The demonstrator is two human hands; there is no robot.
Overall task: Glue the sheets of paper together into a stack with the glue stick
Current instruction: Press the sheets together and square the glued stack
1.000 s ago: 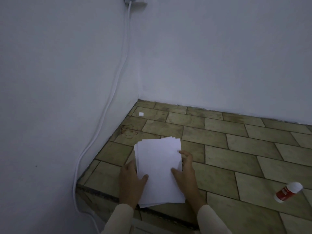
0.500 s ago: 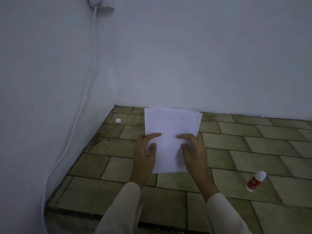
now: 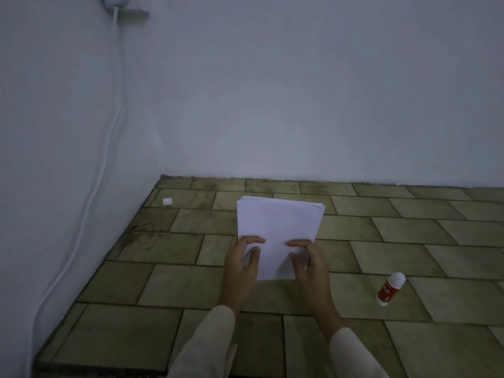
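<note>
Your left hand [image 3: 241,266] and right hand [image 3: 311,266] each pinch the near edge of the paper sheets [image 3: 281,219], thumbs on top, mid-bench [image 3: 163,285]. The glue stick [image 3: 390,289] lies well apart toward the right edge, with bare tile between.

I read no text anywhere. Glue stick [image 3: 390,289], lower right of the frame: red label carries pale marks, too blurred to make out.

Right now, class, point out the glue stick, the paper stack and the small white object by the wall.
glue stick [image 3: 386,290]: head view, red label.
paper stack [image 3: 281,222]: head view, bare top sheet.
small white object [image 3: 167,201]: head view, its middle.
</note>
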